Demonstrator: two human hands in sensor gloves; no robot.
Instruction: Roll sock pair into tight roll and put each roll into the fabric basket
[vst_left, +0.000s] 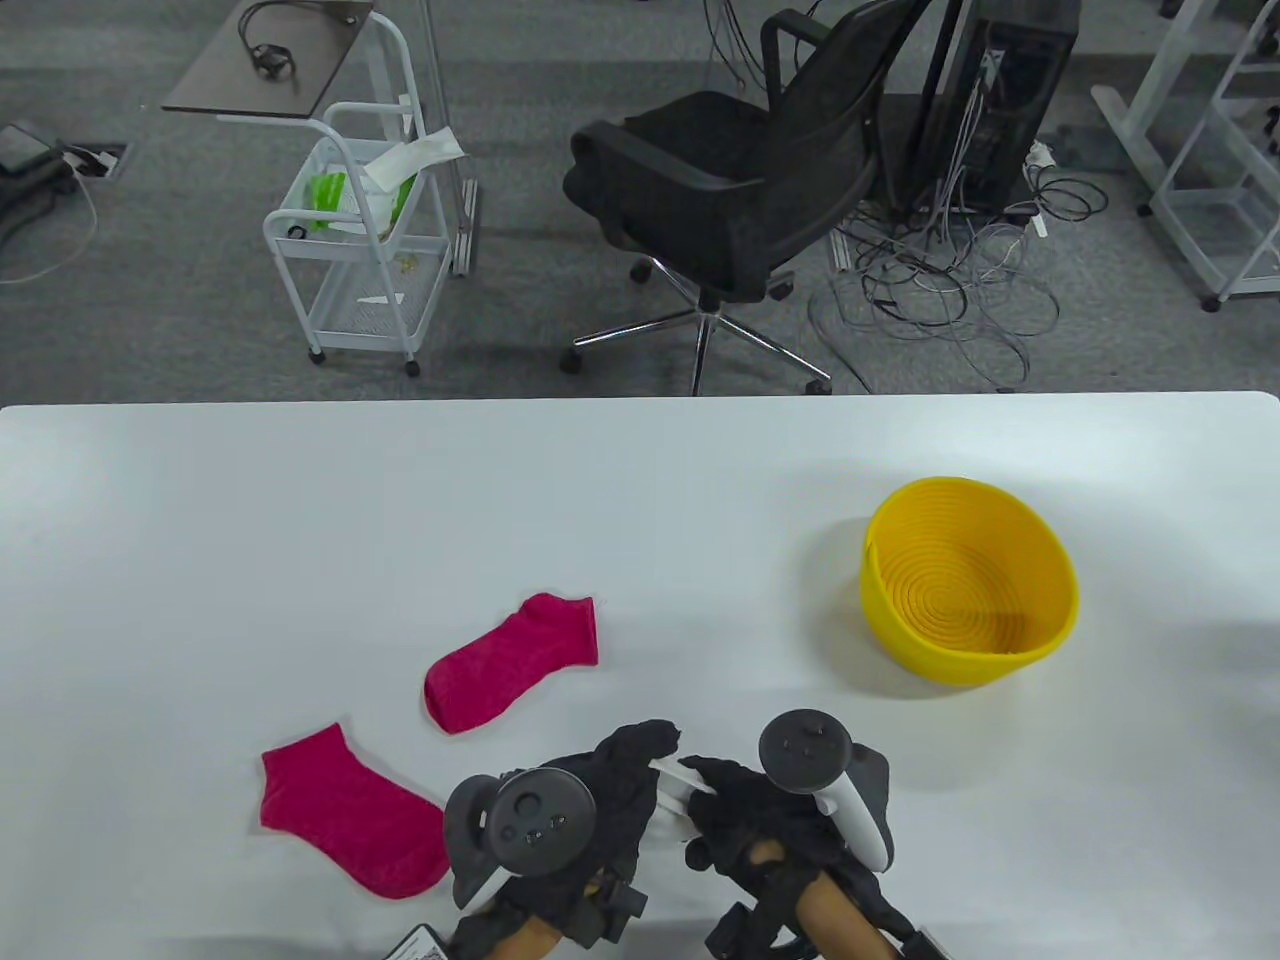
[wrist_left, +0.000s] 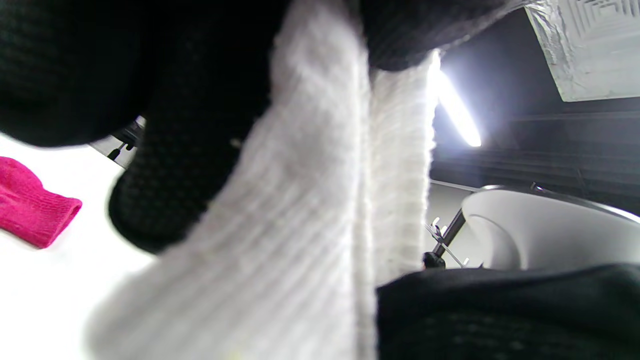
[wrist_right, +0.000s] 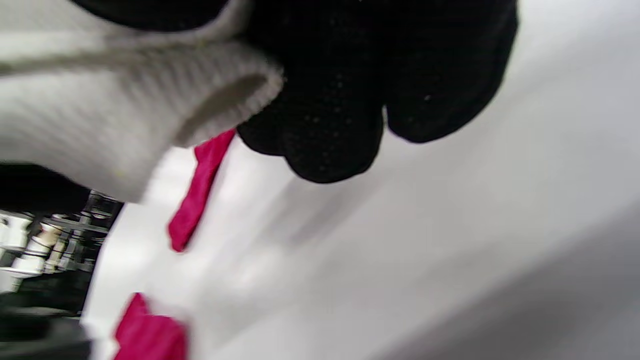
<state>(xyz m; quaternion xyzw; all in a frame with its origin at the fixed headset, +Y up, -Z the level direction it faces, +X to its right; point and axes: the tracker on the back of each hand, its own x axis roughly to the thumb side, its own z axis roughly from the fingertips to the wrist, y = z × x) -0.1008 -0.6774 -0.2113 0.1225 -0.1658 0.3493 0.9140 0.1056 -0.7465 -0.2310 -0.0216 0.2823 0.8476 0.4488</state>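
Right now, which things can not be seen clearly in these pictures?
- White socks: table view, mostly hidden between left hand and right hand; how far rolled is unclear.
- White socks, both wrist views: close and blurred; cannot tell one sock or two.
- Yellow basket: absent from both wrist views.
- Nearer pink sock: right wrist view, cut by the bottom edge.

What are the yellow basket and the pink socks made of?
The yellow basket looks like stiff coiled rope or moulded plastic: ridges spiral round inside, and it holds its bowl shape. I can't tell which. The two pink socks look like soft knitted fabric, matte, with a ribbed cuff in the left wrist view.
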